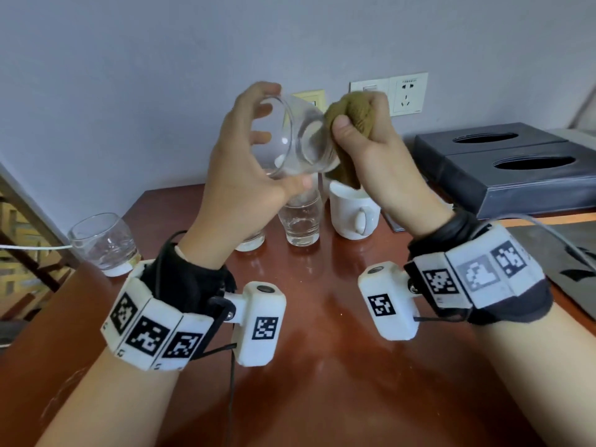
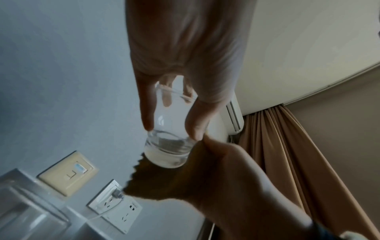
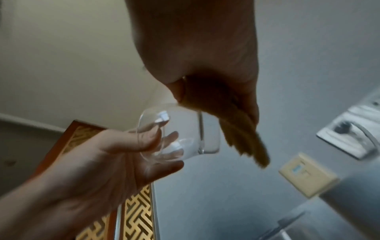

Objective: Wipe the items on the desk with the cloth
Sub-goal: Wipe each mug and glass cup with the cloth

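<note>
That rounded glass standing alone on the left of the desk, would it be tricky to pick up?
The rounded glass is probably slippery: smooth, clear, bulging walls. Likely fragile, since it looks thin. Its narrow white base suggests it might tip if pushed.

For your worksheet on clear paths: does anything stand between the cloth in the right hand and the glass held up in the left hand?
Nothing visible does. The right hand grips the cloth and already presses it against the base end of the glass, which the left hand holds tilted above the desk.
</note>
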### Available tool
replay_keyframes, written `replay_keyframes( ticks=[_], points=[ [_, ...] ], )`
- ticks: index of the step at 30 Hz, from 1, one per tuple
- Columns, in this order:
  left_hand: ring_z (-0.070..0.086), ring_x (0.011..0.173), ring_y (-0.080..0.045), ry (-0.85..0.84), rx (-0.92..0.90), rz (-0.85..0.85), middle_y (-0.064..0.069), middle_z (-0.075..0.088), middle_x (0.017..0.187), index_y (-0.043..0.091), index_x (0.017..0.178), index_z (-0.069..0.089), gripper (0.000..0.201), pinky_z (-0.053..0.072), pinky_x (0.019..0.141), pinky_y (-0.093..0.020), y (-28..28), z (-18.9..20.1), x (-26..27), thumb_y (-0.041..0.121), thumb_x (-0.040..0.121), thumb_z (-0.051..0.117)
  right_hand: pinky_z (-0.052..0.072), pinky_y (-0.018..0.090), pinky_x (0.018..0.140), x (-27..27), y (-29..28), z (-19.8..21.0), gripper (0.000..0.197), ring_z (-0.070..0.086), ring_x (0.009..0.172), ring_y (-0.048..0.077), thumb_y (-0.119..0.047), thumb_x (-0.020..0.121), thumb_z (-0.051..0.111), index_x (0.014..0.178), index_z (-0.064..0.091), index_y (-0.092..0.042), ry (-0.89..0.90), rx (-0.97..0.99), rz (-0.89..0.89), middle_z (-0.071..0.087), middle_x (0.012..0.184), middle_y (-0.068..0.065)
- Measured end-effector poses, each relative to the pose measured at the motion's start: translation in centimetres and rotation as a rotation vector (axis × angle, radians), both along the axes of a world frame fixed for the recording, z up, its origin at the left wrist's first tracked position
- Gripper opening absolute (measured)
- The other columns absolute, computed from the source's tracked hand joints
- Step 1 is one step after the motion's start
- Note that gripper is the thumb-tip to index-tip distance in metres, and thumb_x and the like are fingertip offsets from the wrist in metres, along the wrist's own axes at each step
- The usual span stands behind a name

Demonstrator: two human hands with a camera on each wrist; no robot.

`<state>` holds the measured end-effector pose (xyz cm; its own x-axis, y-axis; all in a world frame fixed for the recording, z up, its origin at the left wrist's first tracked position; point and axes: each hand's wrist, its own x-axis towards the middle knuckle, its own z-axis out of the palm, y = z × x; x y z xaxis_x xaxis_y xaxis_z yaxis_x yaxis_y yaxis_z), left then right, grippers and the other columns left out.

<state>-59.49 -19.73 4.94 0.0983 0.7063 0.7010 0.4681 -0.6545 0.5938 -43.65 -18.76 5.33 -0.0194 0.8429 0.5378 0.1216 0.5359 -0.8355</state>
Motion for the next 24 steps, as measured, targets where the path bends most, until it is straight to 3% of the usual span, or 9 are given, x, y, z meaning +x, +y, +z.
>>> replay_keyframes(
  ticks=[4, 6, 9, 11, 14, 17, 19, 21, 24],
  points=[
    [0.042, 0.127, -0.004, -0.150, 0.040, -0.115, 0.001, 0.039, 0.135, 0.023, 0.128, 0.035, 0.080, 0.044, 0.095, -0.019, 0.5, 0.0, -0.3, 0.000, 0.062, 0.075, 0.052, 0.040, 0.093, 0.7, 0.6, 0.1, 0.034, 0.063, 0.107, 0.021, -0.029, 0.093, 0.051, 0.120, 0.047, -0.010, 0.262, -0.219, 0.179, 0.062, 0.118, 0.013],
    [0.041, 0.128, -0.004, -0.244, -0.004, -0.212, -0.004, 0.036, 0.137, 0.027, 0.125, 0.034, 0.079, 0.049, 0.092, -0.023, 0.7, -0.2, -0.4, -0.007, 0.063, 0.071, 0.054, 0.038, 0.089, 0.6, 0.6, 0.4, 0.041, 0.064, 0.107, 0.024, -0.028, 0.092, 0.050, 0.126, 0.047, -0.005, 0.429, -0.254, 0.269, 0.062, 0.119, 0.015],
    [0.043, 0.133, -0.015, -0.369, -0.111, -0.342, -0.003, 0.038, 0.137, 0.033, 0.125, 0.035, 0.082, 0.054, 0.091, -0.044, 0.8, -0.4, -0.6, -0.006, 0.063, 0.072, 0.056, 0.035, 0.083, 0.4, 0.4, 0.5, 0.041, 0.064, 0.108, 0.026, -0.025, 0.099, 0.042, 0.132, 0.043, -0.001, 0.565, -0.318, 0.374, 0.060, 0.124, 0.018],
    [0.051, 0.127, -0.019, -0.425, -0.189, -0.424, 0.002, 0.041, 0.134, 0.030, 0.128, 0.033, 0.086, 0.056, 0.084, -0.041, 0.8, -0.5, -0.6, -0.006, 0.061, 0.073, 0.056, 0.036, 0.084, 0.4, 0.5, 0.4, 0.042, 0.062, 0.110, 0.026, -0.025, 0.099, 0.042, 0.134, 0.042, -0.002, 0.602, -0.335, 0.411, 0.059, 0.127, 0.019],
    [0.050, 0.127, -0.018, -0.368, -0.199, -0.528, -0.001, 0.038, 0.136, 0.028, 0.128, 0.032, 0.088, 0.056, 0.081, -0.042, 1.0, -0.5, -0.9, -0.010, 0.059, 0.071, 0.055, 0.037, 0.086, 0.5, 0.5, 0.3, 0.044, 0.063, 0.109, 0.027, -0.025, 0.098, 0.043, 0.134, 0.042, -0.001, 0.596, -0.306, 0.399, 0.059, 0.125, 0.019],
    [0.031, 0.138, -0.013, -0.221, -0.114, -0.507, 0.001, 0.036, 0.135, 0.031, 0.126, 0.034, 0.082, 0.052, 0.092, -0.047, 1.1, -0.4, -1.3, -0.001, 0.059, 0.071, 0.055, 0.030, 0.075, 0.7, 0.5, 0.5, 0.042, 0.067, 0.094, 0.020, -0.023, 0.097, 0.046, 0.130, 0.044, 0.002, 0.572, -0.244, 0.348, 0.064, 0.108, 0.013],
    [0.028, 0.140, -0.014, -0.165, -0.086, -0.469, -0.003, 0.034, 0.137, 0.032, 0.123, 0.035, 0.083, 0.050, 0.095, -0.036, 1.2, -0.3, -1.4, -0.006, 0.059, 0.071, 0.054, 0.034, 0.082, 0.9, 0.5, 0.6, 0.039, 0.065, 0.091, 0.017, -0.025, 0.088, 0.052, 0.121, 0.048, -0.004, 0.517, -0.180, 0.305, 0.063, 0.100, 0.006],
    [0.031, 0.139, -0.011, -0.162, -0.101, -0.448, -0.008, 0.033, 0.140, 0.034, 0.120, 0.037, 0.084, 0.052, 0.090, -0.032, 0.9, -0.1, -1.3, -0.015, 0.060, 0.067, 0.050, 0.037, 0.094, 0.8, 0.2, 0.7, 0.034, 0.062, 0.093, 0.013, -0.028, 0.081, 0.053, 0.110, 0.049, -0.012, 0.376, -0.096, 0.219, 0.061, 0.096, 0.001],
    [0.046, 0.124, 0.000, -0.126, -0.098, -0.394, -0.001, 0.038, 0.135, 0.035, 0.116, 0.040, 0.082, 0.056, 0.081, -0.026, 0.5, 0.1, -1.2, -0.015, 0.058, 0.067, 0.045, 0.019, 0.084, 0.3, -0.5, 0.6, 0.026, 0.056, 0.084, -0.002, -0.026, 0.081, 0.051, 0.104, 0.044, -0.017, 0.133, 0.048, 0.095, 0.057, 0.090, -0.011]
  ],
)
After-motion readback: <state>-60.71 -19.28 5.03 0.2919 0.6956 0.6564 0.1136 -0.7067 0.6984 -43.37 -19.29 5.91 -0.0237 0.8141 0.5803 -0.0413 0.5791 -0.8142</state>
